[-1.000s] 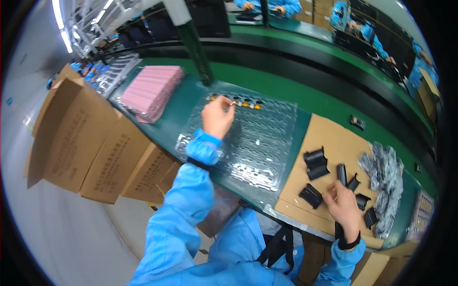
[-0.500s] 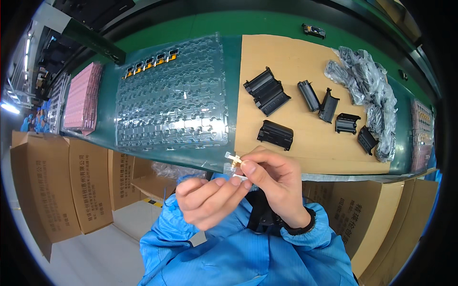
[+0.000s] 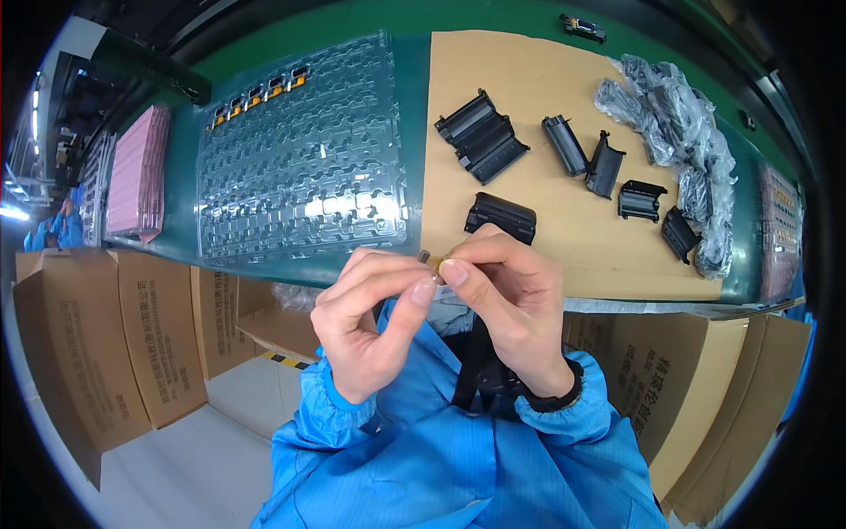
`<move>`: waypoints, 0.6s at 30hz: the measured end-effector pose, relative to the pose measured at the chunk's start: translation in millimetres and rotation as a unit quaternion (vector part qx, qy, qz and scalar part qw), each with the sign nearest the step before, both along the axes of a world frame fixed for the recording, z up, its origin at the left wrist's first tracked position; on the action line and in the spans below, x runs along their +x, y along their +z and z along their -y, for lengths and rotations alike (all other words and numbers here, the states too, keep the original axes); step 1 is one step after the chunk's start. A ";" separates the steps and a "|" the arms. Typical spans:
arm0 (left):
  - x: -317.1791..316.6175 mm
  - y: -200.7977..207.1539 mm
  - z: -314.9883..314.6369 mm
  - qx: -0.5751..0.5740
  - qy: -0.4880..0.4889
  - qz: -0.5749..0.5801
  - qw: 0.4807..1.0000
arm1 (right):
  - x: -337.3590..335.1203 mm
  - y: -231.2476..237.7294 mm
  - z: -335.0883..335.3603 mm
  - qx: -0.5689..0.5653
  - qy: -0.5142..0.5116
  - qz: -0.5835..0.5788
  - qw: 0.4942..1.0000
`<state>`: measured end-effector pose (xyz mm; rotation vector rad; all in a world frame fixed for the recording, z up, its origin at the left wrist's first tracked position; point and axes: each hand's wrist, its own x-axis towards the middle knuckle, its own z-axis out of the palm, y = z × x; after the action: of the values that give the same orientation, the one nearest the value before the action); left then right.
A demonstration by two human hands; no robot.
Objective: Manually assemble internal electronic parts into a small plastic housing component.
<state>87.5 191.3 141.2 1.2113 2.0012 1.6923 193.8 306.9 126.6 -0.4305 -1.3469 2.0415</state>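
My left hand (image 3: 374, 322) and my right hand (image 3: 511, 304) meet close in front of me, fingertips pinched together on a tiny metal part (image 3: 434, 259). Most of the part is hidden by the fingers. Just beyond the hands lies a black plastic housing (image 3: 502, 216) on a brown cardboard sheet (image 3: 529, 97). To the left of the sheet sits a clear plastic tray (image 3: 304, 163) with many empty pockets. A short row of small orange-and-black parts (image 3: 260, 91) fills its far left corner.
Several more black housings (image 3: 483, 138) lie on the cardboard, with a heap of clear plastic bags (image 3: 683, 132) at the right. A pink stack (image 3: 137, 172) rests at the far left of the green bench (image 3: 181, 185). Cardboard boxes (image 3: 106, 335) stand below the bench.
One second ago my left hand reached to the tray's far row and my right hand rested by the housings. Both hands have since come together near my chest, holding the small part.
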 end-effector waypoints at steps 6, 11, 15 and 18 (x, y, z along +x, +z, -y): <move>3.0 -3.1 1.0 0.012 0.013 0.014 1.000 | 3.0 -0.8 2.1 0.041 -0.018 0.031 0.999; -0.3 -0.8 14.2 -0.012 0.008 -0.036 0.999 | 11.5 -1.2 -7.5 -0.237 0.152 0.068 0.957; -2.4 -24.1 61.0 -0.084 0.128 -0.049 0.987 | 37.8 -16.0 -25.1 -0.270 0.140 0.069 0.950; -14.8 -80.1 124.2 -0.303 0.288 -0.043 0.907 | 60.8 -21.7 -38.8 -0.220 0.075 0.057 0.971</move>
<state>72.8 67.1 61.1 0.5068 2.8277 1.0330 254.5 345.8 104.9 -0.6650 -1.0065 2.4812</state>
